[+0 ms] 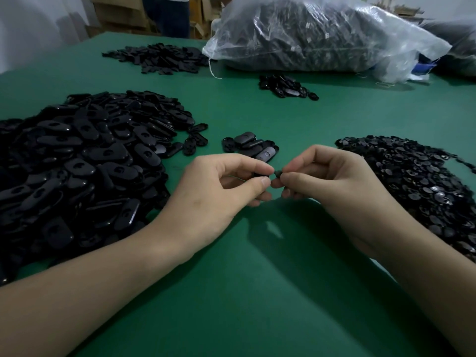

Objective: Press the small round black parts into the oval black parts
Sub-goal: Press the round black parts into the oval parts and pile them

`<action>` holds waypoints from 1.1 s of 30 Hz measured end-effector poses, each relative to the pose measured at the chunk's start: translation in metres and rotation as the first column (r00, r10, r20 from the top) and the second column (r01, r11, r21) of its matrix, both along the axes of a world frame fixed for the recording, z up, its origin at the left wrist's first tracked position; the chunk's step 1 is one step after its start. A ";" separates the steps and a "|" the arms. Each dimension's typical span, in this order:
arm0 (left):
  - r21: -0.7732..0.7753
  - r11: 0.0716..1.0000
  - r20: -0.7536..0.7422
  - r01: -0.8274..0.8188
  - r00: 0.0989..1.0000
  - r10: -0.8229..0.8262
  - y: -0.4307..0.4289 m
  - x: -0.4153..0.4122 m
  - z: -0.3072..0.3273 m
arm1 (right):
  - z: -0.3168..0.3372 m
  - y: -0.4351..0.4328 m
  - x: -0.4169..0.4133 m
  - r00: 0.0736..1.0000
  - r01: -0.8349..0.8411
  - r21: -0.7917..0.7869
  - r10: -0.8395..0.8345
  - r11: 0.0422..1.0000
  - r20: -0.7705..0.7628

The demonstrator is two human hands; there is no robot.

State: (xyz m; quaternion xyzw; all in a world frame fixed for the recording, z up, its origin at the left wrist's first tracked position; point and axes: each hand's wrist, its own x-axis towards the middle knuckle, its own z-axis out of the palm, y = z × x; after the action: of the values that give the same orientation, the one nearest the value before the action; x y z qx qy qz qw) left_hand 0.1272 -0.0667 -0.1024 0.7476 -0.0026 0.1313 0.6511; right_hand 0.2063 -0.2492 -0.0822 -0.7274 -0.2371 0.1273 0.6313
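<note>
Both hands gripped parts above the table [257, 279].
Oval pile [77, 161] lay at left. Left hand [219, 191] pinched a black part [259, 174], mostly hidden. Touching it, a round part [278, 173] sat pinched in the right hand [332, 181]. Round pile [417, 176] lay at right.

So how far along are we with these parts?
Early. A small cluster mid-table looks finished, though the inserts are hard to confirm. The left hand and right hand pinch one small black part together. The big oval pile on the left and the round-part pile on the right are left.
</note>
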 end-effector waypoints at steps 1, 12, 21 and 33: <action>0.000 1.000 0.000 -0.001 1.000 0.001 0.000 0.000 0.000 | 0.000 0.000 0.000 1.000 0.000 0.004 0.000 1.000 -0.004; 0.109 0.991 0.028 -0.079 0.997 0.076 0.001 -0.002 0.003 | -0.001 0.001 -0.001 0.997 -0.022 0.057 0.026 0.998 -0.075; 0.163 0.982 0.041 -0.099 0.995 0.093 -0.001 -0.001 0.003 | 0.001 -0.001 0.002 1.000 0.018 0.069 -0.020 0.997 0.023; 0.037 0.999 0.077 -0.038 0.996 0.035 0.000 -0.001 0.004 | 0.002 0.000 -0.002 0.998 -0.033 0.067 0.030 0.997 0.054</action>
State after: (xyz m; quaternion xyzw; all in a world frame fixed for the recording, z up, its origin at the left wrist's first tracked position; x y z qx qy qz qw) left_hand 0.1266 -0.0668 -0.0986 0.7544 -0.0165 0.1716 0.6334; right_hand 0.2043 -0.2490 -0.0800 -0.7049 -0.2695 0.1097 0.6469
